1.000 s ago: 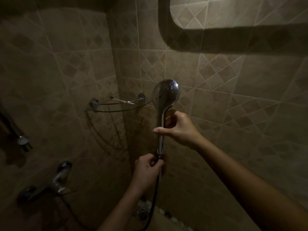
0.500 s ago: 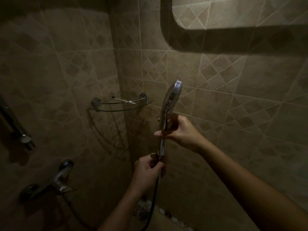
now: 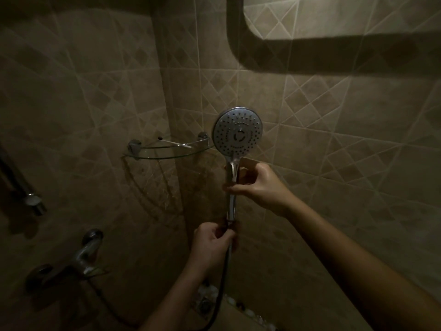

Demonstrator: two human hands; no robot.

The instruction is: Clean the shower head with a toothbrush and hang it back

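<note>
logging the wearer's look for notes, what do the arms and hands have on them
Both forearms are bare as far as the frame shows: no sleeves, gloves, watch or rings visible on the left hand or right hand. The light is dim, so small details could be missed.

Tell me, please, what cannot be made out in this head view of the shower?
- Thin item on the glass shelf: too small and dim to identify.
- Hose: lower end lost in darkness.
- Wall bracket: none visible.
- Shower head handle: middle hidden by the right hand, base by the left hand.
</note>
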